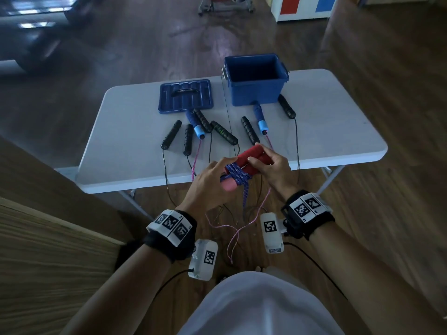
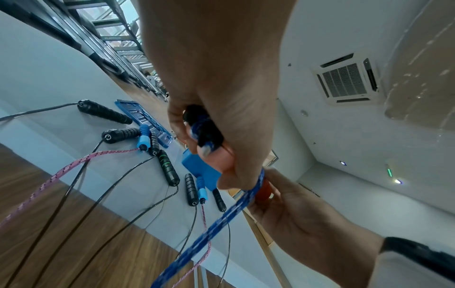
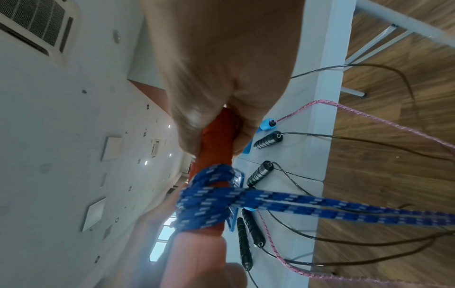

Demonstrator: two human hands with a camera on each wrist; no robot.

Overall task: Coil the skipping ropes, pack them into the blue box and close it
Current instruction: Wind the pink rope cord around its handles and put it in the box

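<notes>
Both hands [image 1: 212, 182] on red handles [image 1: 251, 157] | blk ropes [image 1: 223, 132] fwd | box [image 1: 256, 78] open

Handles [image 1: 223, 132] and cords [image 1: 297, 143] crowd the blue box's [image 1: 256, 93] front.

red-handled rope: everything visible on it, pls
The red-handled rope has two red, foam-looking handles held side by side above the table's near edge, touching no surface. Its blue cord, braided with white flecks, is wound several turns around the handles near their lower end; the loose rest hangs toward the floor. The right hand grips the upper handle ends, and the left hand holds the wrapped end and the cord.
</notes>
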